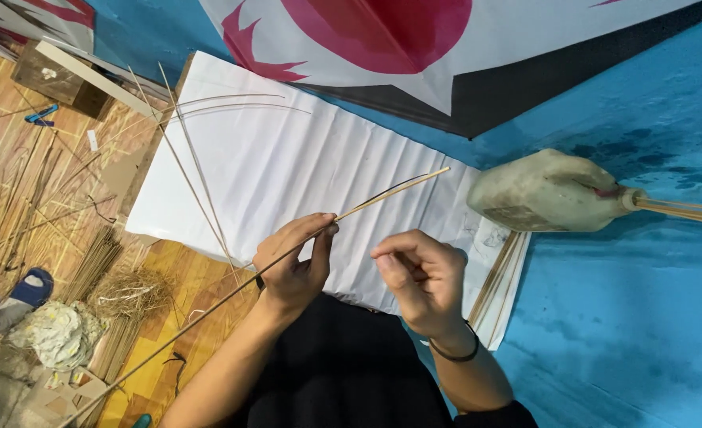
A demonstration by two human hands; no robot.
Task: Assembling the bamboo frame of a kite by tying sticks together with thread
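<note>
One big blue floor (644,317) takes up most of the shot, with pleated white paper (287,174) spread across it and a grubby plastic jug (549,192) lying at the paper's right edge. A long thin bamboo stick (232,295) runs diagonally over the paper. Left hand (291,261) has its grip pinched shut on the stick mid-length. Right hand (422,277) sits just beside it, fingers curled loosely, holding nothing visible.

A kite-making workshop on a floor: thin bamboo sticks (26,198) lie scattered at nine o'clock, shavings (133,292) pile at eight, pleated white paper (287,166) sits centre, and a red-and-white kite (414,47) spreads at twelve.
</note>
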